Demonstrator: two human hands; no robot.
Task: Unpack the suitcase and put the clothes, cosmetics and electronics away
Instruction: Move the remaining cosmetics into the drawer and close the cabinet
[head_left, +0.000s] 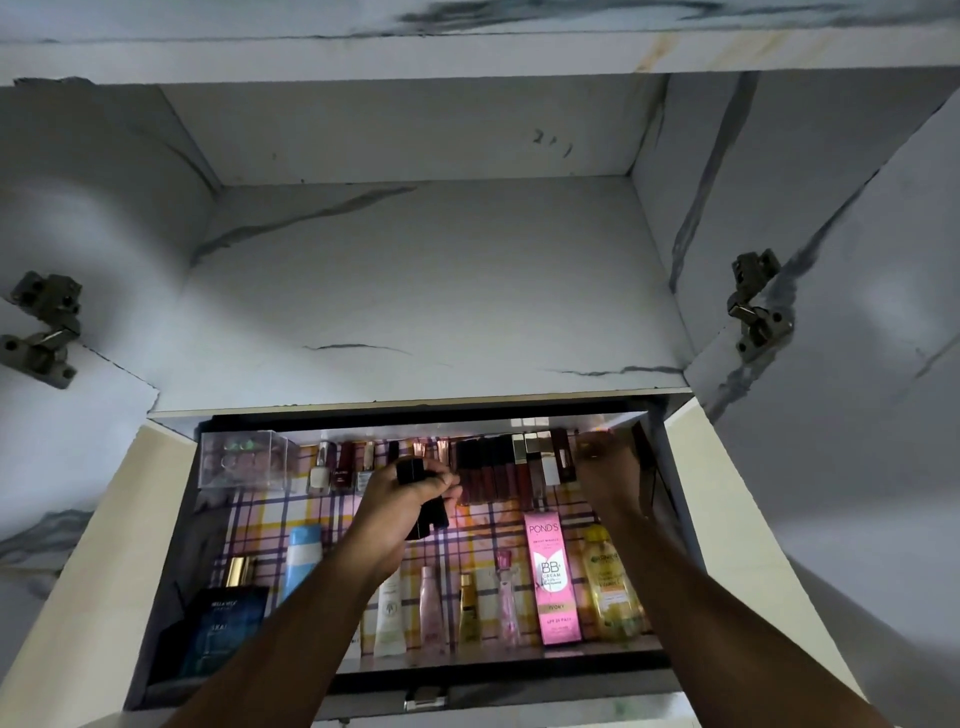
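The open drawer (171, 545), lined with plaid paper, holds cosmetics: lip glosses (493, 475) in a row at 12 o'clock, a clear box (244, 460) at 10, a pink Pond's carton (553, 577) and yellow bottle (613, 584) at 4. The left hand (400, 506) grips 2 black tubes (426, 512) above the middle. The right hand (610, 475) reaches toward 1 o'clock; its grip I cannot tell.

Both my arms are stretched forward and up, left grip (410, 491) curled tight around a couple of small dark tubes, right grip (610, 467) reaching further back, fingers bent, can't tell if it's holding anything
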